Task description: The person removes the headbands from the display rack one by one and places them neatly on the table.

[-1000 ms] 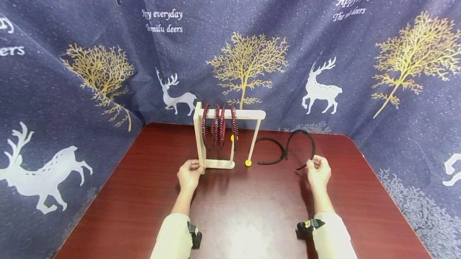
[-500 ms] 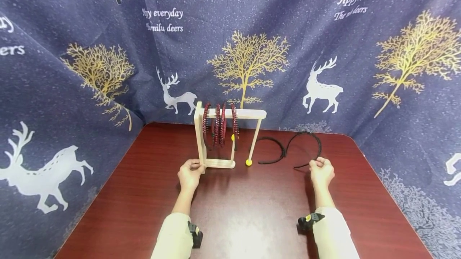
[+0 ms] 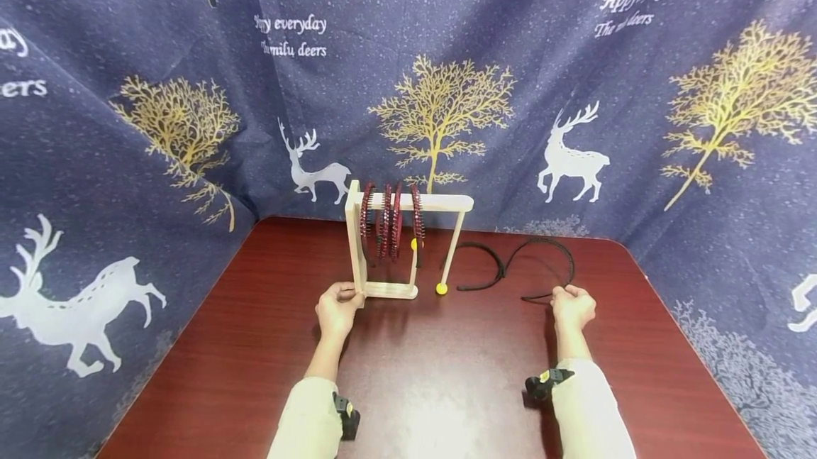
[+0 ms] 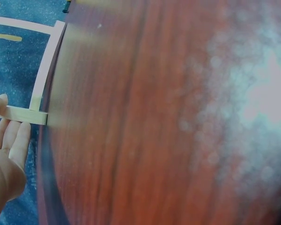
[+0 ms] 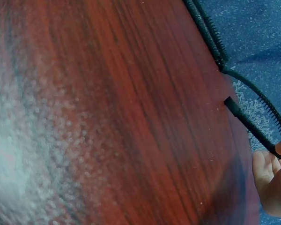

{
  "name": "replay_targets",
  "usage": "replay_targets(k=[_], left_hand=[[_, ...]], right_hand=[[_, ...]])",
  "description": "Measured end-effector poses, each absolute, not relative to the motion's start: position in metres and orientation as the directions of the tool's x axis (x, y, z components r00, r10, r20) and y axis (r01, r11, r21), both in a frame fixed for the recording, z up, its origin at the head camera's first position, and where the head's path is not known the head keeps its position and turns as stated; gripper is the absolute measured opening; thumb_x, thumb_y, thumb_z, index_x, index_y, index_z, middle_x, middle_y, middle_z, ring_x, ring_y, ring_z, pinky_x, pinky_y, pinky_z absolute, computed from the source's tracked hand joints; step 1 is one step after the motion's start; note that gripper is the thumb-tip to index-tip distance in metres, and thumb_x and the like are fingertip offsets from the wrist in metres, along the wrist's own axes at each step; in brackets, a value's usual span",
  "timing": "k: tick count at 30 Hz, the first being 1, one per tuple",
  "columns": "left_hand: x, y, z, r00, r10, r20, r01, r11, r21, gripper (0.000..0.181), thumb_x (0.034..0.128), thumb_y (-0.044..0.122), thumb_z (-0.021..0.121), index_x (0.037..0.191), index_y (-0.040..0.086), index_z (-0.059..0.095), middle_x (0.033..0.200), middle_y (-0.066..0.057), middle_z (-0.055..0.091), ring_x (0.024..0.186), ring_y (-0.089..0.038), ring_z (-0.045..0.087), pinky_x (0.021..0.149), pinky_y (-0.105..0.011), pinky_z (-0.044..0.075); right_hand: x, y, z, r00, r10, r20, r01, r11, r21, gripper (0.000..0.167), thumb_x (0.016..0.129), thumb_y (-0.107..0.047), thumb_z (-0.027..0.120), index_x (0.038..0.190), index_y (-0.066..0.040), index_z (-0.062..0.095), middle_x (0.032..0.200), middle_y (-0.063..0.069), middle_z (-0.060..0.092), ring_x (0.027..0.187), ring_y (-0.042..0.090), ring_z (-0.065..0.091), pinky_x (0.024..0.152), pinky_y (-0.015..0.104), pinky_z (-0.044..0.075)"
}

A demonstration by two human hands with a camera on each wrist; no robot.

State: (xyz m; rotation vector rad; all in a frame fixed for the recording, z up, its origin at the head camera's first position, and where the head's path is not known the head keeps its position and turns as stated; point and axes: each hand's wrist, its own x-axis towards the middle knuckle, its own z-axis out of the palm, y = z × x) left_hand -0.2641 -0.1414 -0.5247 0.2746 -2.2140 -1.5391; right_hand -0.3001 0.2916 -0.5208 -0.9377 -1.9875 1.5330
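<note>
On the left, a pale wooden rack [image 3: 354, 239] stands upright, with several dark red toothed headbands [image 3: 396, 221] hung over its top bar. My left hand [image 3: 337, 310] grips the near end of its base, thumb above and fingers below in the left wrist view, where the base [image 4: 25, 115] shows. My right hand [image 3: 573, 308] pinches one side of a black headband [image 3: 571, 260], which looks nearly flat on the table. Its toothed inner edge and a free tip [image 5: 232, 104] show in the right wrist view. Another black headband [image 3: 496, 260] lies touching or almost touching it on the left.
A wooden rod with a yellow ball [image 3: 442, 289] on its lower end slants down from the top bar's right end. A second yellow ball [image 3: 416, 243] tops a short post on the base. The brown table [image 3: 447, 367] ends at a patterned blue curtain [image 3: 485, 125].
The black headband in my right hand has tipped from raised to nearly flat. That hand has shifted slightly right. My left hand keeps its grip on the rack.
</note>
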Motion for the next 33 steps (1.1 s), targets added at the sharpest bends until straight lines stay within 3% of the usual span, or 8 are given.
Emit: replay_targets(k=[4,7,9,12,16,20,29,33], left_hand=[[-0.264,-0.142,-0.525,-0.888,-0.394,0.236,0.088,0.359,0.929,0.021,0.0727,0.012,0.078,0.091,0.008,0.069,0.081,-0.004,0.07,0.07,-0.021,0.066,0.098,-0.045,0.019],[-0.263,-0.142,-0.525,-0.887,-0.395,0.238,0.089,0.359,0.929,0.02,0.0727,0.012,0.078,0.09,0.008,0.069,0.081,-0.004,0.07,0.071,-0.021,0.066,0.098,-0.045,0.019],[-0.263,-0.143,-0.524,-0.888,-0.394,0.238,0.09,0.36,0.929,0.02,0.073,0.012,0.078,0.09,0.008,0.069,0.081,-0.005,0.07,0.071,-0.022,0.066,0.097,-0.045,0.019],[-0.263,-0.143,-0.524,-0.887,-0.398,0.235,0.084,0.36,0.929,0.02,0.0731,0.012,0.078,0.09,0.008,0.069,0.081,-0.004,0.07,0.071,-0.022,0.066,0.097,-0.045,0.02],[-0.263,-0.144,-0.524,-0.89,-0.401,0.217,0.075,0.342,0.937,0.021,0.0739,0.011,0.078,0.092,0.007,0.068,0.083,-0.005,0.07,0.072,-0.022,0.066,0.091,-0.045,0.032],[-0.262,-0.144,-0.525,-0.888,-0.409,0.211,0.069,0.335,0.94,0.022,0.0735,0.011,0.079,0.093,0.007,0.068,0.083,-0.005,0.07,0.071,-0.02,0.067,0.075,-0.043,0.047],[-0.264,-0.143,-0.53,-0.888,-0.409,0.212,0.063,0.348,0.935,0.023,0.0734,0.014,0.079,0.093,0.008,0.068,0.083,-0.004,0.07,0.072,-0.02,0.066,0.086,-0.044,0.037],[-0.265,-0.143,-0.529,-0.898,-0.393,0.2,0.056,0.348,0.936,0.022,0.0742,0.015,0.079,0.093,0.009,0.069,0.083,-0.003,0.07,0.073,-0.02,0.065,0.095,-0.045,0.026]], right_hand=[[-0.301,0.291,-0.522,-0.645,0.764,-0.025,0.262,0.191,-0.946,0.034,0.078,-0.012,0.062,0.11,0.0,0.064,0.073,0.007,0.07,0.049,0.004,0.06,0.06,0.02,0.046],[-0.301,0.29,-0.522,-0.636,0.771,0.005,0.28,0.237,-0.93,0.033,0.079,-0.013,0.061,0.109,0.0,0.066,0.092,0.017,0.068,0.076,0.02,0.067,0.081,0.031,0.046],[-0.301,0.29,-0.523,-0.638,0.77,0.02,0.281,0.257,-0.925,0.032,0.079,-0.012,0.061,0.107,0.001,0.066,0.099,0.02,0.066,0.096,0.031,0.061,0.091,0.037,0.04],[-0.301,0.291,-0.524,-0.642,0.765,0.037,0.276,0.276,-0.921,0.031,0.079,-0.012,0.061,0.107,0.001,0.066,0.104,0.022,0.064,0.111,0.037,0.05,0.098,0.041,0.033],[-0.302,0.291,-0.523,-0.655,0.753,0.063,0.263,0.305,-0.915,0.031,0.08,-0.011,0.063,0.108,0.001,0.065,0.105,0.022,0.064,0.113,0.038,0.049,0.099,0.041,0.032],[-0.3,0.287,-0.521,-0.667,0.741,0.075,0.253,0.32,-0.913,0.032,0.079,-0.012,0.064,0.109,0.001,0.065,0.104,0.021,0.064,0.113,0.037,0.049,0.099,0.041,0.031],[-0.279,0.266,-0.51,-0.732,0.673,0.107,0.16,0.322,-0.933,0.04,0.081,-0.018,0.068,0.117,-0.003,0.059,0.099,0.016,0.067,0.099,0.031,0.056,0.093,0.041,0.037],[-0.27,0.253,-0.497,-0.765,0.638,0.089,0.137,0.296,-0.945,0.045,0.083,-0.026,0.068,0.122,-0.007,0.056,0.103,0.013,0.065,0.094,0.023,0.056,0.083,0.035,0.042]])
